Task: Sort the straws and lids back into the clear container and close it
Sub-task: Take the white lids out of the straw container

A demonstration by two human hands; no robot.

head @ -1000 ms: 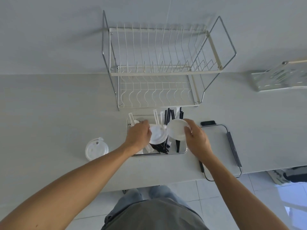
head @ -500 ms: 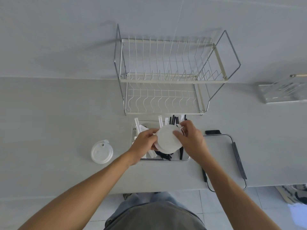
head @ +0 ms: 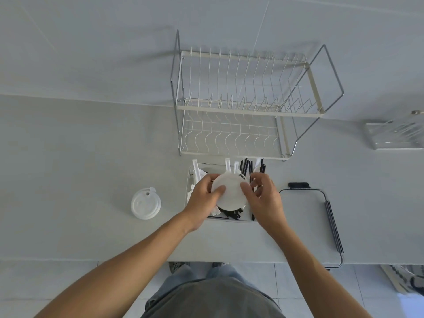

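A clear container [head: 189, 180] stands on the counter in front of me, holding black straws [head: 246, 167] and white wrapped straws [head: 195, 167] that poke out at its far side. Over it I hold a white round lid [head: 229, 191], or a stack of lids, between both hands. My left hand [head: 204, 198] grips its left edge with the thumb on top. My right hand [head: 263, 198] pinches its right edge. Another white lid [head: 145, 204] lies alone on the counter to the left. The container's clear cover [head: 305, 216] with a black latch lies flat to the right.
A two-tier wire dish rack [head: 241, 106] stands just behind the container against the wall. A clear acrylic stand [head: 397, 136] sits at the far right. The counter's front edge runs just below my wrists, with tiled floor and my legs beneath.
My right hand brought its lid leftward onto the lid in my left hand; both hands now hold them together over the container. The camera view shifted slightly.
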